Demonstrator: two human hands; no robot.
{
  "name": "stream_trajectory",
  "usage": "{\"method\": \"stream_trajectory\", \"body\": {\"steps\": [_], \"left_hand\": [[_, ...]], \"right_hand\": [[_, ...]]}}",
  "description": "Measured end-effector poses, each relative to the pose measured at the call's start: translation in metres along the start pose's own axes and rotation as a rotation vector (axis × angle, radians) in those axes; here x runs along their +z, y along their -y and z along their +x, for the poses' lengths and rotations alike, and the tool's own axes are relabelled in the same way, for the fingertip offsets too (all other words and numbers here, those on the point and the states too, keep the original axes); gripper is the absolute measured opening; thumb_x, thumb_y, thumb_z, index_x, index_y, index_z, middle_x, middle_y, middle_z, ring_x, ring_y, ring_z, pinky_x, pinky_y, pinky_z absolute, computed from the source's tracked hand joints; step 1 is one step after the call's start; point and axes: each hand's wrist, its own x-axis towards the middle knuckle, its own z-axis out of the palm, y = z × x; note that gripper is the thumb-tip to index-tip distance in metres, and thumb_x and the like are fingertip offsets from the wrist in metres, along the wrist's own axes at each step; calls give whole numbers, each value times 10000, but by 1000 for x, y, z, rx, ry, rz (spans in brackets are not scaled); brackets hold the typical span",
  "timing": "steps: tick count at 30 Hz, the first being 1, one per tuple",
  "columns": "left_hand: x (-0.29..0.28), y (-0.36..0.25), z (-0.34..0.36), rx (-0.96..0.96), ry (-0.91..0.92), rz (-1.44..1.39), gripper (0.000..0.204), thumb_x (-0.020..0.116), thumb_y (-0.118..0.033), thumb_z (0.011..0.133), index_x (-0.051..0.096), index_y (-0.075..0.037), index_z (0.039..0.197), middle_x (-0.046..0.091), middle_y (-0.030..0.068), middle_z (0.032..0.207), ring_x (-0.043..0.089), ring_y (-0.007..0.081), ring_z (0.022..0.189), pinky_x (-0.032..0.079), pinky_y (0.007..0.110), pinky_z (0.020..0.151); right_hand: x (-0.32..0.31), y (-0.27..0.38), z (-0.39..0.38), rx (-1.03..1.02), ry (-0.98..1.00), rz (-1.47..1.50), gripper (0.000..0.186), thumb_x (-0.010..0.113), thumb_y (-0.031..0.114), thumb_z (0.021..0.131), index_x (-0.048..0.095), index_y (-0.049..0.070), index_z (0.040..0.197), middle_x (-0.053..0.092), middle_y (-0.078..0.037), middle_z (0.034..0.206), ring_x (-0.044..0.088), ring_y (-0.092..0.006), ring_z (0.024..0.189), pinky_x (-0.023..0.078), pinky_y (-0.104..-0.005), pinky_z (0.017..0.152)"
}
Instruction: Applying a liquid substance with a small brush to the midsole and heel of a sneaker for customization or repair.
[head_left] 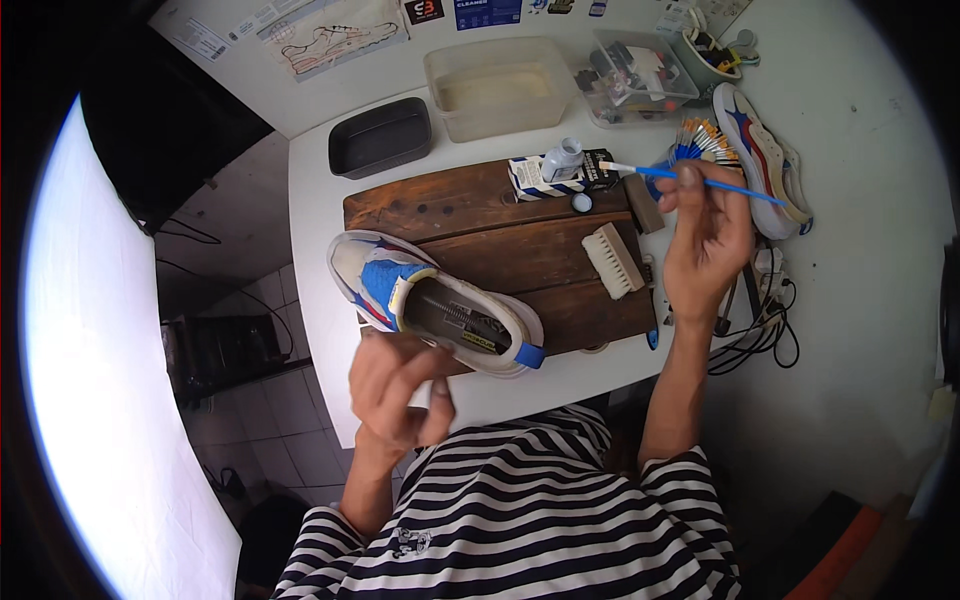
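Note:
My right hand (705, 240) is raised at the right, closed on a slim blue paintbrush (735, 186) between thumb and fingers. The pale bristle end points left, near a small bottle (563, 160) that stands without its cap on a striped box (540, 185). My left hand (398, 388) hovers by the near side of a sneaker (375, 277), fingers loosely curled, thumb apart, with nothing visible in it. White, blue and red, the sneaker lies on a dark wooden board (510, 240), its toe to the far left and blue heel tab toward me. The hand hides part of its near side.
A wooden brush (613, 262) and a small round cap (582, 203) lie on the board. Behind are a black tray (380, 138), two plastic tubs, and a bundle of paintbrushes (705, 140). A second sneaker (765, 165) stands at the right, above tangled cables (765, 320).

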Motion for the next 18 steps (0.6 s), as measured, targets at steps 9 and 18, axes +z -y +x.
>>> {"method": "stream_trajectory", "body": {"steps": [9,18], "left_hand": [[19,-26,16,-46,427,186,482,684,-215,859,574,-32,1292,646,90,844,619,254,821,460,396,837],[28,-30,23,-213,503,168,502,689,-439,902,600,-14,1154,733,137,849,710,290,702,490,402,814]], "right_hand": [[47,-17,47,-160,416,-375,173,642,153,987,621,-19,999,668,-142,815,610,-224,656,474,-346,618],[53,-37,44,-82,509,-443,182,625,142,982,579,-29,937,672,-187,816,666,-335,698,495,-428,630]]}}
